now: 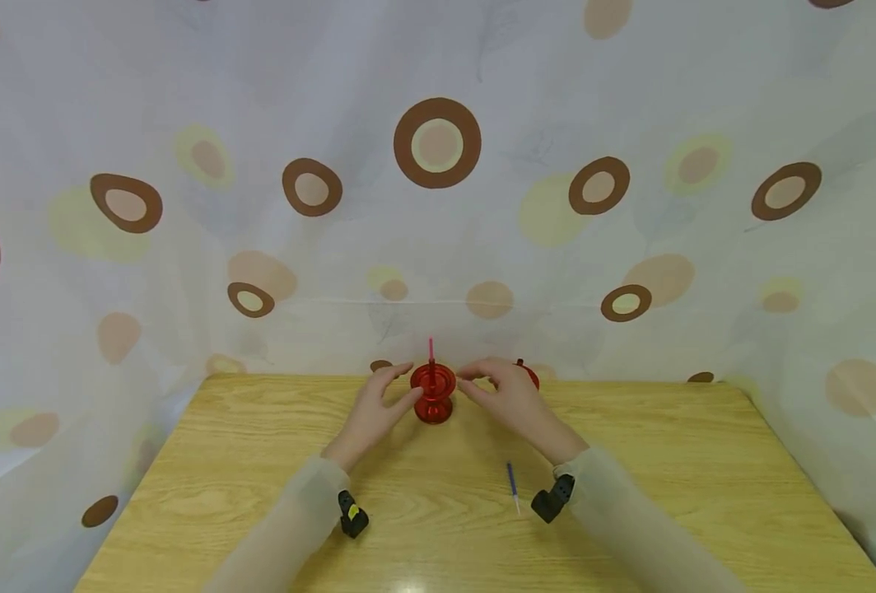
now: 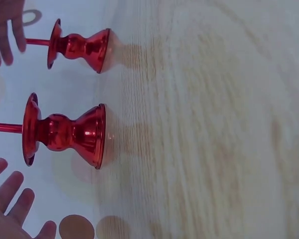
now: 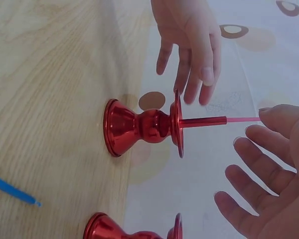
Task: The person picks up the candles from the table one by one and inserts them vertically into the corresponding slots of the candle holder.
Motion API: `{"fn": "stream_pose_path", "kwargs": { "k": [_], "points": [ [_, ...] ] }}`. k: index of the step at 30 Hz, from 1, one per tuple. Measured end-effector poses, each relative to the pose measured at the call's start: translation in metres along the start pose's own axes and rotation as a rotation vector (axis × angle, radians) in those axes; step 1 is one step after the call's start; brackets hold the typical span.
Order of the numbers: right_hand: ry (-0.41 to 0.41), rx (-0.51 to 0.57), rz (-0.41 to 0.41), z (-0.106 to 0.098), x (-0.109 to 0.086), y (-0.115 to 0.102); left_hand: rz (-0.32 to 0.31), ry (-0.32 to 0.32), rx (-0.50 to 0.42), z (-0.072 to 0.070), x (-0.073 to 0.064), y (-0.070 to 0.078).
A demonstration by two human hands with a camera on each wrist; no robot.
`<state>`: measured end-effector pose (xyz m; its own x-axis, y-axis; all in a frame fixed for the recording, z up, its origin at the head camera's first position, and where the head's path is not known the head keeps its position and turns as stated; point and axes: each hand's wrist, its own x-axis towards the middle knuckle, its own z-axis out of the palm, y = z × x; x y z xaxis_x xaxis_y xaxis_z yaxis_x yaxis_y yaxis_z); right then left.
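Note:
A shiny red metal candlestick (image 1: 434, 410) stands upright on the table between my two hands. A thin pink candle (image 3: 241, 119) rises from its red central tube (image 3: 204, 121). My left hand (image 1: 380, 405) is at the left of the dish, fingers spread and loosely bent, holding nothing. On the other side, my right hand (image 1: 510, 398) has its fingers apart and nothing in them. Its thumb overlaps the candle's tip in the right wrist view. A second red candlestick (image 2: 82, 47) stands to the right, mostly hidden behind my right hand in the head view.
A thin blue stick (image 1: 513, 486) with a pale end lies on the wooden table (image 1: 423, 527), in front of the right hand. White cloth (image 1: 438, 239) with brown circles hangs behind the table's back edge and at both sides.

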<state>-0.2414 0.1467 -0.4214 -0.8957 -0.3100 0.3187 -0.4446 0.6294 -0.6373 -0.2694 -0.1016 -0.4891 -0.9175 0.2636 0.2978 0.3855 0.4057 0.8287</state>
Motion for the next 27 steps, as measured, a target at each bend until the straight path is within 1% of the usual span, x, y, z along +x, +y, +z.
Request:
{"fn": "stream_pose_path", "kwargs": {
  "k": [6, 10, 13, 17, 21, 27],
  "points": [
    [0.025, 0.001, -0.011, -0.005, -0.011, 0.008, -0.005, 0.024, 0.013, -0.005, -0.009, 0.009],
    [0.018, 0.029, -0.033, -0.008, -0.017, 0.010, -0.023, 0.040, 0.012, -0.005, -0.015, 0.013],
    [0.007, 0.048, -0.031, -0.011, -0.022, 0.010, -0.034, 0.054, 0.011, -0.003, -0.020, 0.017],
    [0.000, 0.036, -0.028, -0.016, -0.030, 0.010, -0.029, 0.060, 0.013, 0.000, -0.026, 0.023],
    [0.005, 0.033, -0.040, -0.020, -0.038, 0.011, -0.025, 0.058, 0.035, 0.003, -0.031, 0.029],
    [0.010, 0.035, -0.003, -0.026, -0.051, 0.015, 0.005, 0.063, 0.039, 0.005, -0.041, 0.034]
  ]
}}
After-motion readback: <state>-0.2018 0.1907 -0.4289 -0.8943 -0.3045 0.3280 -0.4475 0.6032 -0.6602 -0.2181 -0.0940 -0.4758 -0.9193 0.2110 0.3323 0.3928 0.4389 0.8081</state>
